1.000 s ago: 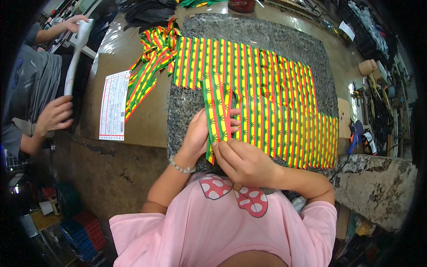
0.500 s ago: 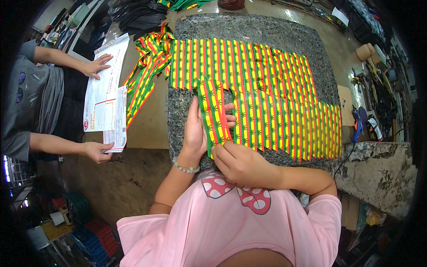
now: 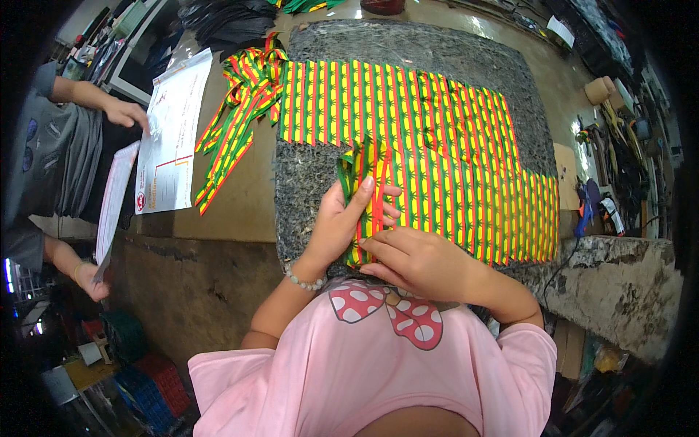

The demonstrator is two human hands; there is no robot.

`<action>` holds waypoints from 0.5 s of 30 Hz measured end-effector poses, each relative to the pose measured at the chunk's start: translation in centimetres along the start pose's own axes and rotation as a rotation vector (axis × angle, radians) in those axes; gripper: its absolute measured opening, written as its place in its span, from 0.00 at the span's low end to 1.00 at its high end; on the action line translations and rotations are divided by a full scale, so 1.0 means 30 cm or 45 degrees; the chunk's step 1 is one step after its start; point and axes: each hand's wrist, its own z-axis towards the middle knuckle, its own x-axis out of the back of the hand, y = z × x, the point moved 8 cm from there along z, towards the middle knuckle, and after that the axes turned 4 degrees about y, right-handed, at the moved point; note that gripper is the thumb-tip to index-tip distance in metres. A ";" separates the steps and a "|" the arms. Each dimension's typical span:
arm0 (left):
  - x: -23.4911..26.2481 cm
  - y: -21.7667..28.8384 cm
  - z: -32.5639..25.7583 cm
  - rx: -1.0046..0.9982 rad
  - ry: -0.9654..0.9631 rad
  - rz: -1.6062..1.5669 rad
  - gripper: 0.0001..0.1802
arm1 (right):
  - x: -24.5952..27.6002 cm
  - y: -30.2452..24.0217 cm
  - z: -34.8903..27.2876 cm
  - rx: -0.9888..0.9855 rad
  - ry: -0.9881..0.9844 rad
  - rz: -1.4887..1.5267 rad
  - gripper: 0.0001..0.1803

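Striped ribbon strips in green, yellow and red, with dark leaf-like prints, stand bunched in my left hand, its thumb pressed over them. My right hand is closed at the lower end of the same strips, its fingertips partly hiding them. Right beside both hands, rows of matching ribbon strips lie side by side on a speckled grey mat. Left of the mat is a loose, tangled heap of the same ribbon.
At the left, a co-worker's hand is by a white printed mailing bag; the other hand holds a white sheet. Black bundles lie at the back. Purple-handled scissors lie right of the mat.
My left hand has moved slightly right and its thumb has folded over the strips, which are now bunched. The co-worker has drawn the white sheet away leftward from the bag.
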 end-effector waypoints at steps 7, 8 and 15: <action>-0.056 0.093 -0.059 -0.321 -0.097 0.604 0.19 | 0.241 -0.026 0.006 0.026 0.413 -0.329 0.19; -0.065 0.102 -0.067 -0.350 -0.111 0.679 0.19 | 0.249 -0.040 0.008 0.076 0.445 -0.410 0.19; -0.130 0.149 -0.102 -0.623 -0.238 1.098 0.27 | 0.250 -0.032 0.025 0.173 0.471 -0.818 0.22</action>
